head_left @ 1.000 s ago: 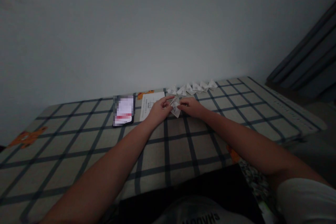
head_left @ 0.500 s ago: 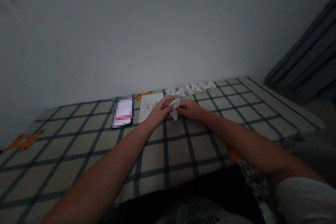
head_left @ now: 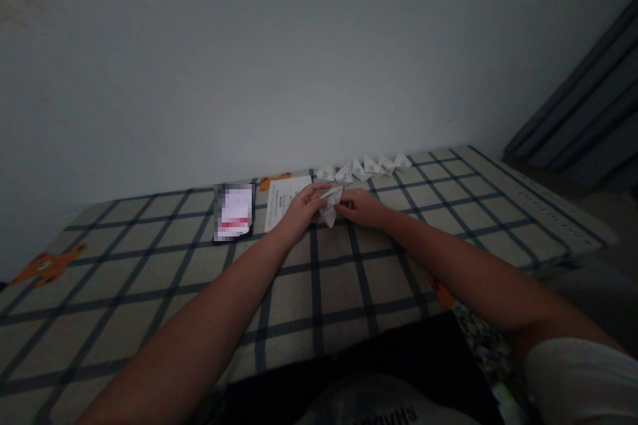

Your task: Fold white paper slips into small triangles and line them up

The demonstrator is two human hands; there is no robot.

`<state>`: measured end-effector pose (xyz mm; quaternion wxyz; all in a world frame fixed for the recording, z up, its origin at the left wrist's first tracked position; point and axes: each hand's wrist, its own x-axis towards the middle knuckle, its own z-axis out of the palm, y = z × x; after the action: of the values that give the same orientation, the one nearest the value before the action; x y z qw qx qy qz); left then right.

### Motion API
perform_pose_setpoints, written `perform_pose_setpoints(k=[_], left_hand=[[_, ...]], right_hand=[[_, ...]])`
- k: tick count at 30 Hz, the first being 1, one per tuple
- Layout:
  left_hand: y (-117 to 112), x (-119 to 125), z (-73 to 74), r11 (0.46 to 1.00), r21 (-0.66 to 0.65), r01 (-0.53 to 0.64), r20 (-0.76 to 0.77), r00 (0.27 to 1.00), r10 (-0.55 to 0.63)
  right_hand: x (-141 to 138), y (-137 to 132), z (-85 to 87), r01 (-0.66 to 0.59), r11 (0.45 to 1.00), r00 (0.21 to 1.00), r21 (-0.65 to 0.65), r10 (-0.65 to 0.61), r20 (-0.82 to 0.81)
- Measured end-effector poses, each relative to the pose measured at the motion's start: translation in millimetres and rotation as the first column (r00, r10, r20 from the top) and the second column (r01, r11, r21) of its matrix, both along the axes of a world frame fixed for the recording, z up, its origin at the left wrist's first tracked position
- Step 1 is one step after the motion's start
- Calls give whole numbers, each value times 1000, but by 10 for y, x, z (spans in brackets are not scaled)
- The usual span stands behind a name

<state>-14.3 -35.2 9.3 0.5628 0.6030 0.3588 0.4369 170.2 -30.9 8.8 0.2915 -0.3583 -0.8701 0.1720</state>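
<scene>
A small piece of folded white paper (head_left: 330, 208) with pointed ends is held between my two hands, just above the checked cloth. My left hand (head_left: 303, 208) grips its left side, fingers curled round the edge. On the other side my right hand (head_left: 363, 206) pinches it, the thumb and fingertips partly hidden behind the paper. Beyond my hands, several folded white paper pieces (head_left: 373, 166) stand in a row near the wall. A printed sheet (head_left: 278, 202) lies flat beside my left hand.
The table's checked cloth (head_left: 199, 292) has orange bear figures. A phone-like device (head_left: 234, 212), its screen blurred out, rests left of the sheet. Behind the table rises a pale wall (head_left: 299, 66); a dark curtain (head_left: 583, 99) hangs at the right.
The folded paper has tilted slightly in my fingers, its lower tip shifting a little up and left. Both hands stay in nearly the same place.
</scene>
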Motion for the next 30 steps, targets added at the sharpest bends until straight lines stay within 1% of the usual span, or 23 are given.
perform_pose_setpoints(k=[2, 4, 11, 18, 24, 27, 30], left_hand=[[-11, 0, 17, 997, -63, 42, 50, 998, -39], [-12, -5, 23, 993, -96, 69, 76, 995, -62], [-1, -17, -4, 989, -92, 113, 71, 992, -107], [4, -1, -9, 994, -54, 93, 16, 996, -92], [6, 28, -8, 996, -26, 81, 36, 996, -80], [2, 24, 1, 997, -38, 71, 25, 997, -70], [0, 1, 21, 993, -88, 84, 41, 996, -80]], right_hand=[[4, 3, -2, -4, 1000, 1000, 5, 4, -2], [15, 9, -6, -2, 1000, 1000, 13, 2, -2], [43, 20, -17, -5, 999, 1000, 31, 5, 7], [34, 8, -3, 17, 999, 1000, 45, -17, -1], [40, 9, -8, 35, 997, 999, 72, -34, -6], [39, 14, -20, 58, 994, 998, 95, -59, 5], [29, 6, -17, 68, 993, 997, 99, -70, 19]])
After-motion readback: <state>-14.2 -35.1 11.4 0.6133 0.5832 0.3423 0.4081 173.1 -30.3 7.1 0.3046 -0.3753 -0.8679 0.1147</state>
